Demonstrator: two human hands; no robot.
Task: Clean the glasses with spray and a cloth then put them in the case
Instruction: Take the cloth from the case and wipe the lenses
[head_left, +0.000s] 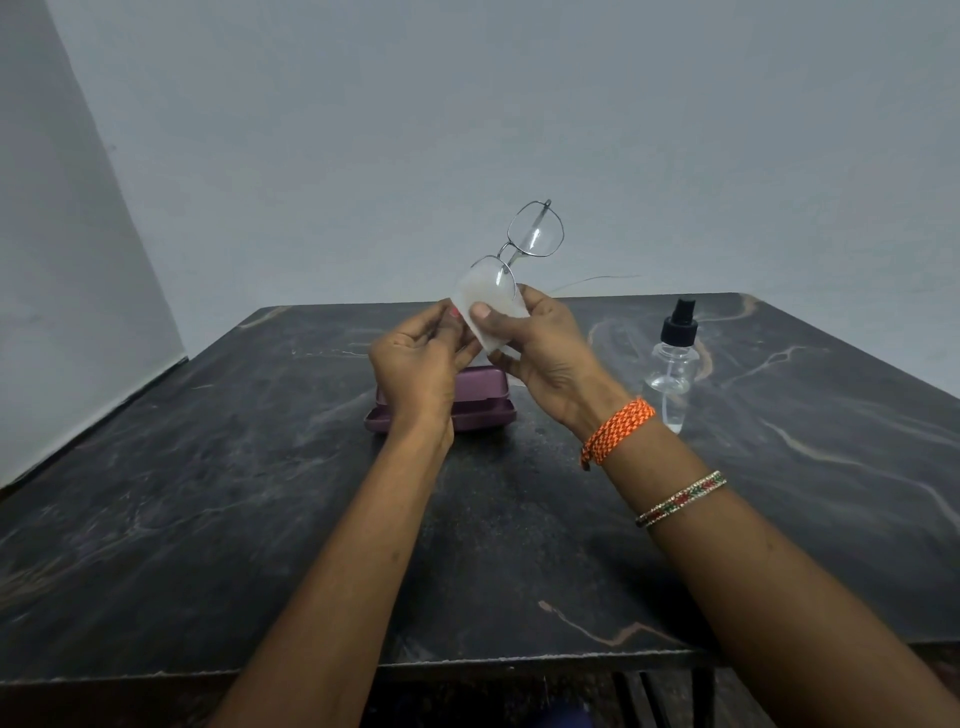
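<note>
Thin metal-framed glasses (535, 231) are held up above the table, tilted so one lens points up and the other is down between my hands. A white cloth (485, 306) wraps the lower lens. My right hand (545, 353) pinches the cloth over that lens, thumb on top. My left hand (421, 369) grips the glasses at the lower end, next to the cloth. The purple case (478, 400) lies shut on the table just behind and below my hands. A clear spray bottle (672, 364) with a black nozzle stands upright to the right.
The dark marble table (260, 493) runs to a near edge at the bottom and meets a grey wall (363, 130) at the back and left. A thin wire (597, 280) lies along the table's far edge.
</note>
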